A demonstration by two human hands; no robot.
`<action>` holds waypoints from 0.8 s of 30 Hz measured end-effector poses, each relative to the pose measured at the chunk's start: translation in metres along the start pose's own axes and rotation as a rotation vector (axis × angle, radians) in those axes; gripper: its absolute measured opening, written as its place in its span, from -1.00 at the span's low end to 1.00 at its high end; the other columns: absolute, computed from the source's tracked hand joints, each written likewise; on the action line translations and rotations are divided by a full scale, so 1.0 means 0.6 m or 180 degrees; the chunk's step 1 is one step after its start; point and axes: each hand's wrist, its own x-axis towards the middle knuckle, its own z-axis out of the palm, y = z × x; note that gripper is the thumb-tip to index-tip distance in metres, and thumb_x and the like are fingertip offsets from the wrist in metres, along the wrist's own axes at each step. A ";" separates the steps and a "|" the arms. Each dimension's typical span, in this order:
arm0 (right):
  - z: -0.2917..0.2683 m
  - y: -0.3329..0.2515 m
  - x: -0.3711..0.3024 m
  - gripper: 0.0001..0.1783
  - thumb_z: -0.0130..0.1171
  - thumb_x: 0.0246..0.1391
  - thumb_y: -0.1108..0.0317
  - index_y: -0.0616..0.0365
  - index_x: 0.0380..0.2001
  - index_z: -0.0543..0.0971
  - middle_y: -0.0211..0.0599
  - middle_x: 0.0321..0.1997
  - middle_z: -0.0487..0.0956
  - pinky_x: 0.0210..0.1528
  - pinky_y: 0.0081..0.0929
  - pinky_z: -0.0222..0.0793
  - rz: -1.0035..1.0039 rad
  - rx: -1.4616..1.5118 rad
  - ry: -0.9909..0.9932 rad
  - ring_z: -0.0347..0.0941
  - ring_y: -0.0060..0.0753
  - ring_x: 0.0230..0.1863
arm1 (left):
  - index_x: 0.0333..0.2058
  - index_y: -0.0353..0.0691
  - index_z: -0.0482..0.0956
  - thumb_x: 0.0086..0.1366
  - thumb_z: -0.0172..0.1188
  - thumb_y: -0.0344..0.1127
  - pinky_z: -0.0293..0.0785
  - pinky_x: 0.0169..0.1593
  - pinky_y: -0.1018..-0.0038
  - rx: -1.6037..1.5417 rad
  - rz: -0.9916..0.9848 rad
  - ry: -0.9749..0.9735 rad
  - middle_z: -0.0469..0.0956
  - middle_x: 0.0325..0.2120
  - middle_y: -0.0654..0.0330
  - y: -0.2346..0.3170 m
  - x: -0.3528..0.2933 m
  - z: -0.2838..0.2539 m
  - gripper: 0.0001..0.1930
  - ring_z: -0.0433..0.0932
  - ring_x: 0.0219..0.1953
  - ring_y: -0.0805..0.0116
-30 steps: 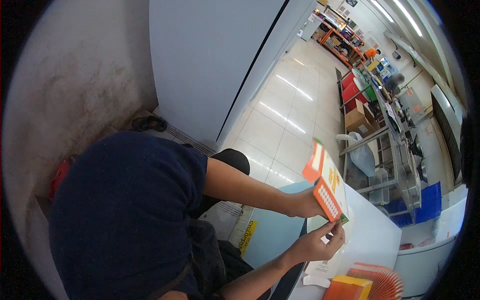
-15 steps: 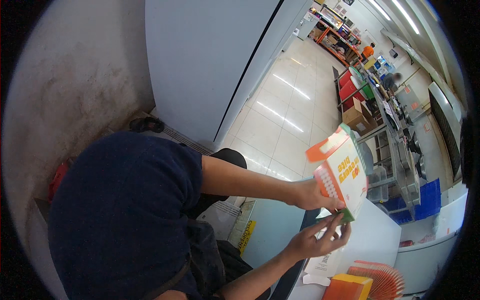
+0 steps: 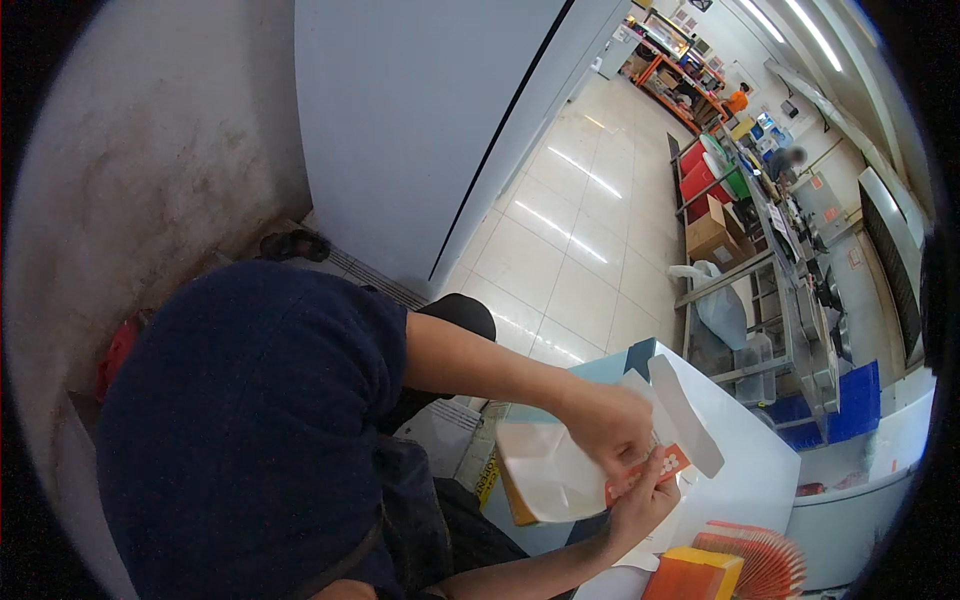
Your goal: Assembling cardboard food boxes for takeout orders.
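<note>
Both my hands work on a folding food carton (image 3: 540, 462). Its smooth white inside faces up, and a long white flap (image 3: 684, 418) sticks out on the far right side. My left hand (image 3: 608, 425), slightly blurred, has its fingers curled down at the carton's orange printed tab (image 3: 672, 463). From below, my right hand (image 3: 640, 512) pinches the same part between thumb and fingers. The carton is tilted over the edge of a white worktop (image 3: 745, 450). My fingers hide where the tab meets the carton wall.
An orange-and-yellow box (image 3: 690, 575) stands beside a fanned stack of orange-edged flat pieces (image 3: 765, 558). A tall grey cabinet (image 3: 420, 120) rises ahead on the left. Beyond lie a metal counter (image 3: 790, 260), a cardboard box (image 3: 715, 235), a plastic bag (image 3: 718, 305) and two people.
The carton has been turned from its printed outside to its white inside and brought down and left. My left hand has moved down, my right slightly left and down.
</note>
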 end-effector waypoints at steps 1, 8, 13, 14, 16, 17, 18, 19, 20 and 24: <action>-0.001 -0.004 -0.002 -0.58 0.06 0.22 0.15 0.33 -0.52 0.49 -0.40 -0.58 0.49 -0.52 -0.70 0.22 0.0048 -0.0182 0.0245 0.31 -0.69 -0.59 | -0.32 -0.27 0.60 0.18 0.21 -0.26 0.43 -0.22 0.42 0.0273 0.0446 0.1426 0.59 -0.48 0.13 -0.020 0.006 0.010 -0.80 0.57 -0.35 0.24; 0.000 0.006 -0.004 -0.74 0.14 0.16 0.31 0.37 -0.40 0.53 -0.37 -0.49 0.50 -0.50 -0.69 0.24 -0.0170 -0.0697 -0.0599 0.32 -0.71 -0.54 | -0.13 -0.16 0.57 0.21 0.08 -0.32 0.43 -0.16 0.26 -0.0232 0.0497 0.2404 0.58 -0.36 -0.03 -0.033 0.008 -0.005 -0.74 0.54 -0.28 0.03; 0.008 -0.004 -0.008 -0.74 0.10 0.15 0.37 0.35 -0.17 0.45 -0.27 -0.26 0.50 -0.30 -0.62 0.34 -0.0824 -0.0453 0.0261 0.40 -0.60 -0.35 | -0.24 -0.24 0.61 0.24 0.08 -0.36 0.46 -0.27 0.35 -0.0020 0.0674 0.2654 0.58 -0.42 0.02 -0.057 0.005 -0.013 -0.82 0.56 -0.38 0.13; 0.001 0.000 -0.004 -0.74 0.10 0.15 0.37 0.35 -0.17 0.45 -0.27 -0.26 0.50 -0.30 -0.62 0.34 -0.0823 -0.0452 0.0258 0.40 -0.60 -0.35 | -0.30 -0.26 0.62 0.21 0.12 -0.37 0.45 -0.28 0.37 -0.0135 0.0712 0.2597 0.58 -0.43 0.03 -0.057 0.004 -0.016 -0.85 0.57 -0.38 0.14; -0.013 0.009 0.005 -0.69 0.11 0.12 0.39 0.37 -0.11 0.44 -0.15 -0.24 0.51 -0.17 -0.54 0.37 -0.0721 -0.0445 0.0438 0.43 -0.41 -0.24 | -0.36 -0.27 0.63 0.19 0.15 -0.39 0.45 -0.29 0.38 -0.0248 0.0745 0.2544 0.58 -0.45 0.05 -0.055 0.000 -0.018 -0.87 0.57 -0.38 0.15; -0.014 0.009 0.004 -0.69 0.11 0.12 0.39 0.37 -0.11 0.44 -0.15 -0.24 0.51 -0.17 -0.54 0.37 -0.0720 -0.0449 0.0456 0.43 -0.41 -0.24 | -0.37 -0.28 0.63 0.16 0.18 -0.41 0.45 -0.29 0.39 -0.0435 0.0945 0.2373 0.58 -0.45 0.07 -0.052 -0.001 -0.018 -0.89 0.57 -0.38 0.17; -0.014 0.008 0.004 -0.71 0.08 0.13 0.41 0.37 -0.12 0.45 -0.15 -0.23 0.51 -0.13 -0.51 0.37 -0.0567 -0.0175 0.0724 0.43 -0.39 -0.23 | -0.39 -0.29 0.63 0.12 0.22 -0.43 0.45 -0.30 0.41 -0.0620 0.1142 0.2198 0.58 -0.45 0.09 -0.049 -0.001 -0.019 -0.91 0.56 -0.38 0.18; -0.015 0.006 0.002 -0.73 0.05 0.15 0.42 0.38 -0.13 0.45 -0.15 -0.23 0.51 -0.10 -0.49 0.38 -0.0414 0.0100 0.0991 0.44 -0.36 -0.21 | -0.39 -0.29 0.63 0.12 0.22 -0.43 0.45 -0.30 0.41 -0.0624 0.1158 0.2188 0.58 -0.45 0.09 -0.046 0.000 -0.020 -0.91 0.56 -0.38 0.18; -0.013 -0.002 -0.003 -0.73 0.05 0.15 0.42 0.38 -0.13 0.45 -0.15 -0.23 0.51 -0.10 -0.49 0.38 -0.0414 0.0099 0.0978 0.44 -0.36 -0.21 | -0.38 -0.30 0.63 0.11 0.23 -0.43 0.44 -0.30 0.41 -0.0669 0.1056 0.2135 0.58 -0.46 0.10 -0.044 -0.001 -0.020 -0.90 0.56 -0.39 0.19; -0.031 -0.002 -0.013 -0.75 0.04 0.18 0.38 0.35 -0.14 0.46 -0.18 -0.20 0.52 -0.09 -0.51 0.40 -0.0060 0.1032 0.0572 0.45 -0.42 -0.18 | -0.33 -0.30 0.61 0.09 0.24 -0.43 0.43 -0.31 0.38 -0.0652 0.1219 0.2384 0.56 -0.47 0.11 -0.051 0.005 -0.018 -0.86 0.55 -0.41 0.20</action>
